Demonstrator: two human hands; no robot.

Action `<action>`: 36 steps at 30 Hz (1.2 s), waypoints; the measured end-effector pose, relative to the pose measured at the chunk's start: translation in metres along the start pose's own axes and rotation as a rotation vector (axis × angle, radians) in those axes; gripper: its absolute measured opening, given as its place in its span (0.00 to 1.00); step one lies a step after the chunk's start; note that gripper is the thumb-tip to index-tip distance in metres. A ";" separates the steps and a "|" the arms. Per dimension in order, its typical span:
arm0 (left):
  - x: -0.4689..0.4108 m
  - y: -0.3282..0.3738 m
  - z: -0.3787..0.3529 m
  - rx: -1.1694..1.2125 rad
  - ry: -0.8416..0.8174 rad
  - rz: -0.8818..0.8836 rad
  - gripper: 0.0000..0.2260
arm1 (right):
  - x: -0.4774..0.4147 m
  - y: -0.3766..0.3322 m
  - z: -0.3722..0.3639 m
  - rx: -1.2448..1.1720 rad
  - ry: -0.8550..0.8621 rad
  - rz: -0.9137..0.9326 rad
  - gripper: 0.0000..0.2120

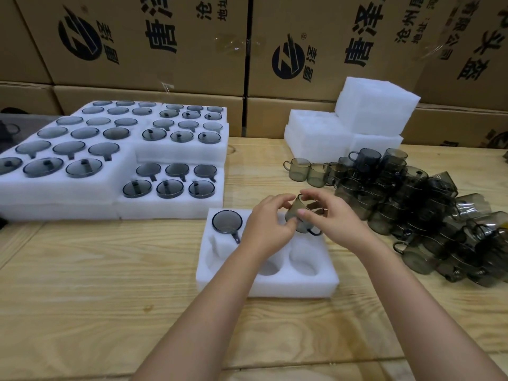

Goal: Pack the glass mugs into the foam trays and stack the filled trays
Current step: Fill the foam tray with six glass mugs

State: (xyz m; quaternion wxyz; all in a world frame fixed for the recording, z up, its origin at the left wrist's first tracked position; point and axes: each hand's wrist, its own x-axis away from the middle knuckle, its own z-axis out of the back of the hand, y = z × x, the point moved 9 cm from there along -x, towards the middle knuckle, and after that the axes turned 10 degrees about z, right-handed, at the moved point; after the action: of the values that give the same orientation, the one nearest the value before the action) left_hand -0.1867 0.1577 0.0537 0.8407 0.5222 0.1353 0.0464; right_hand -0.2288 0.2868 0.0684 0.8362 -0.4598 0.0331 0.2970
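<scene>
Now we grip the smoky glass mug [296, 210] with left hand [270, 226] and right hand [330, 215], tilted over the foam tray [275, 288], probably to line its handle with a far slot

Probably a warehouse packing station: stacked printed cartons [154, 39] behind a plywood table [82, 284].
</scene>
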 end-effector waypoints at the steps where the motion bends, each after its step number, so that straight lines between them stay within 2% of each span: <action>1: -0.001 -0.001 0.000 0.010 -0.001 0.020 0.17 | 0.000 0.000 -0.001 0.037 -0.026 0.010 0.21; 8: -0.004 -0.005 0.002 0.044 0.030 0.058 0.11 | -0.006 -0.006 -0.021 0.286 -0.205 0.089 0.21; 11: -0.004 -0.003 0.003 0.026 0.047 0.066 0.11 | -0.008 -0.004 -0.023 0.230 -0.239 0.063 0.19; 15: -0.003 0.023 0.005 -0.007 0.085 -0.074 0.18 | -0.018 -0.015 -0.017 0.142 -0.168 0.021 0.15; 18: -0.008 0.050 -0.005 -0.050 0.000 -0.159 0.24 | -0.025 -0.039 -0.037 0.333 -0.288 0.153 0.10; 19: -0.011 0.052 -0.013 -0.117 -0.062 -0.160 0.24 | -0.025 -0.036 -0.045 0.428 -0.361 0.136 0.13; 22: -0.012 0.031 -0.045 -0.440 -0.307 -0.105 0.22 | -0.017 0.000 -0.065 0.827 -0.648 0.001 0.32; 24: -0.010 0.013 -0.056 -0.488 -0.408 -0.074 0.22 | -0.012 0.021 -0.074 0.964 -0.739 -0.022 0.35; 28: -0.012 0.004 -0.058 -0.538 -0.417 -0.056 0.24 | -0.014 0.032 -0.078 1.036 -0.725 -0.003 0.36; 32: -0.008 0.007 -0.056 -0.693 -0.435 -0.043 0.25 | -0.015 0.033 -0.077 0.954 -0.652 -0.020 0.34; 34: -0.006 0.011 -0.040 -0.764 -0.366 -0.075 0.25 | -0.017 0.028 -0.074 0.831 -0.548 -0.011 0.30; 36: -0.006 0.017 -0.004 -0.652 -0.184 -0.127 0.20 | -0.020 0.020 -0.067 0.674 -0.387 0.007 0.22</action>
State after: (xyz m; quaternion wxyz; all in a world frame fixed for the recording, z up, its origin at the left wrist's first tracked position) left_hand -0.1923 0.1669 0.0681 0.9733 0.2183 0.0692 -0.0127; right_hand -0.2412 0.2327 0.0219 0.9302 -0.0945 -0.0280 0.3535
